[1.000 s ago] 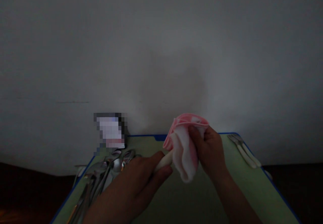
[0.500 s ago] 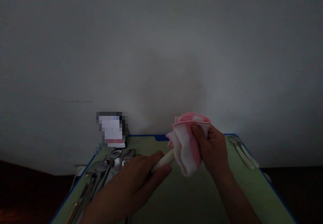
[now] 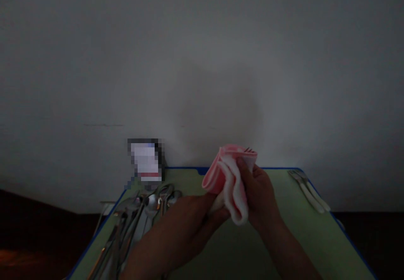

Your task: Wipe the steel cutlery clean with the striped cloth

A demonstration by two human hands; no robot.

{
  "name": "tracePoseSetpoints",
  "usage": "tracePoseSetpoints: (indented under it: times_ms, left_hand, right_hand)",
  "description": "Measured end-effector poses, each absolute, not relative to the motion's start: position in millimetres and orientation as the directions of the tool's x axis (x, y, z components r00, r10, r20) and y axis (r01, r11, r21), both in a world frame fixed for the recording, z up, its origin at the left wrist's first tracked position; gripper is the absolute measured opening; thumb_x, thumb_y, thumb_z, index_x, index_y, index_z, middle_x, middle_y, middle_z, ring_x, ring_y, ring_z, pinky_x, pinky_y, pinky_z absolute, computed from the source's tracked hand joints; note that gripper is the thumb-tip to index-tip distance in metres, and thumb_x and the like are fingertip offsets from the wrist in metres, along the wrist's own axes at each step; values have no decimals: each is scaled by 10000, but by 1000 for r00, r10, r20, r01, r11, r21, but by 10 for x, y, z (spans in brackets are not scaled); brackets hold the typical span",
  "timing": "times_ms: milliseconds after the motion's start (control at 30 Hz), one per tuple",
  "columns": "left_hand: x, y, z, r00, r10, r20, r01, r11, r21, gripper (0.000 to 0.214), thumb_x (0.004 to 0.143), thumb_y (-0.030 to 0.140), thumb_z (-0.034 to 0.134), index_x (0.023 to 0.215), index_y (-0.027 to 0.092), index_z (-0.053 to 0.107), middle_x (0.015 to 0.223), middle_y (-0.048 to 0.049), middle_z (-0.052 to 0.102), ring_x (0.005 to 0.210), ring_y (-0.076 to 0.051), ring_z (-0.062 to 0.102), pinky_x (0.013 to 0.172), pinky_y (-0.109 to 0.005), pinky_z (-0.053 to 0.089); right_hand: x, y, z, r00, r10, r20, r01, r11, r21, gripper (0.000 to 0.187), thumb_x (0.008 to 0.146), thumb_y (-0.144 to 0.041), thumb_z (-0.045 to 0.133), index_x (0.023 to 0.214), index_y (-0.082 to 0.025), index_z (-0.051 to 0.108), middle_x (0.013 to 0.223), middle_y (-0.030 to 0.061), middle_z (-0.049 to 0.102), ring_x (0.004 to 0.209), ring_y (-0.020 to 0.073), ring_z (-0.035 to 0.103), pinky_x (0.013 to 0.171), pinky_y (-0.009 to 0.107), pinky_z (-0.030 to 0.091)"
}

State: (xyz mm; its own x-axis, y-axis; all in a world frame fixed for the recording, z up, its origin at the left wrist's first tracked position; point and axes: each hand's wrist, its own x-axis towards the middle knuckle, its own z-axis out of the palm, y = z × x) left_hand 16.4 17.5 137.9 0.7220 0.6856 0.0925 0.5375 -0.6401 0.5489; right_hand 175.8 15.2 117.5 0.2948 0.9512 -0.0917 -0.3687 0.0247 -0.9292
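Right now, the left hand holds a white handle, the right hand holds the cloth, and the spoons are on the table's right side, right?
No: the head view shows the spoons on the left of the table. The left hand does hold a white handle and the right hand the cloth.

Fork tines (image 3: 249, 150) now poke past the cloth's (image 3: 238, 183) top edge; hidden in both earlier frames. Left hand (image 3: 191, 219) is further up the fork handle (image 3: 217, 203), closer to the cloth; less handle showing. Vs half a second ago: right hand (image 3: 260, 193) sits further left and slightly lower, cloth is bunched differently, pink fold flares out left over the left fingers' side, white hanging fold is narrower. Left arm shift exposes more of the spoons (image 3: 166, 190). Background sits slightly further right in frame.
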Motion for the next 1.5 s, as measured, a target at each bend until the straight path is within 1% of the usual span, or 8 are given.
tracePoseSetpoints:
  times_ms: [167,333,533,733,867,1100,1200,1500]
  left_hand:
    - [53,177,1474,763,647,-14,534,-617,579,180,891,261,396,881,208,568,756,2,617,651,-130,564,564,-222,404]
    - [-17,194,1505,750,662,7,517,-593,617,144,855,292,488,954,231,573,884,-1,629,784,-148,576,672,-248,433]
    - [-92,298,1489,628,775,72,618,-553,558,187,903,290,391,868,200,552,754,7,601,659,-135,551,592,-247,404]
    - [-32,322,1509,489,839,239,615,-526,587,153,909,290,410,928,198,531,839,-3,577,661,-116,522,580,-240,400]
    - [38,298,1500,474,813,337,559,-574,598,154,887,295,476,989,217,561,913,-9,565,685,-104,516,634,-242,430]
    - [24,308,1453,506,773,382,501,-625,599,126,879,221,493,948,225,597,931,-2,562,771,-105,544,717,-245,453]
    - [20,312,1445,524,745,413,481,-659,578,117,870,204,498,899,203,612,866,-8,581,775,-117,556,694,-252,454]
    - [34,274,1471,387,787,480,533,-616,580,120,856,175,515,770,170,599,757,11,542,667,-94,520,602,-226,408]
  right_hand:
    - [1848,185,1191,329,937,-114,-324,-2,-946,397,689,-501,605,852,-141,640,636,34,650,524,137,569,447,213,403]
    - [1923,196,1165,372,927,-40,-219,46,-975,376,728,-482,575,876,-143,639,687,32,655,540,125,550,470,215,400]
    - [1884,117,1219,119,990,69,247,38,-968,301,768,-432,549,818,-158,662,679,17,637,576,122,528,493,212,387]
    - [1778,105,1208,-57,994,96,419,111,-901,246,786,-396,535,817,-191,668,693,0,653,580,127,537,499,222,361]
    - [1763,96,1205,-100,982,158,466,186,-865,202,785,-359,547,720,-196,645,616,-26,627,533,109,513,476,212,322]
    - [1740,59,1193,-159,971,179,507,236,-829,150,788,-307,548,800,-208,660,707,-6,674,594,135,581,522,230,362]
    - [1715,50,1181,-172,966,191,512,253,-821,145,787,-302,552,831,-227,667,734,-4,688,614,147,605,542,241,377]
    - [1719,32,1256,-214,970,119,514,215,-830,217,828,-387,498,913,-256,649,833,-2,696,696,165,630,586,255,420]
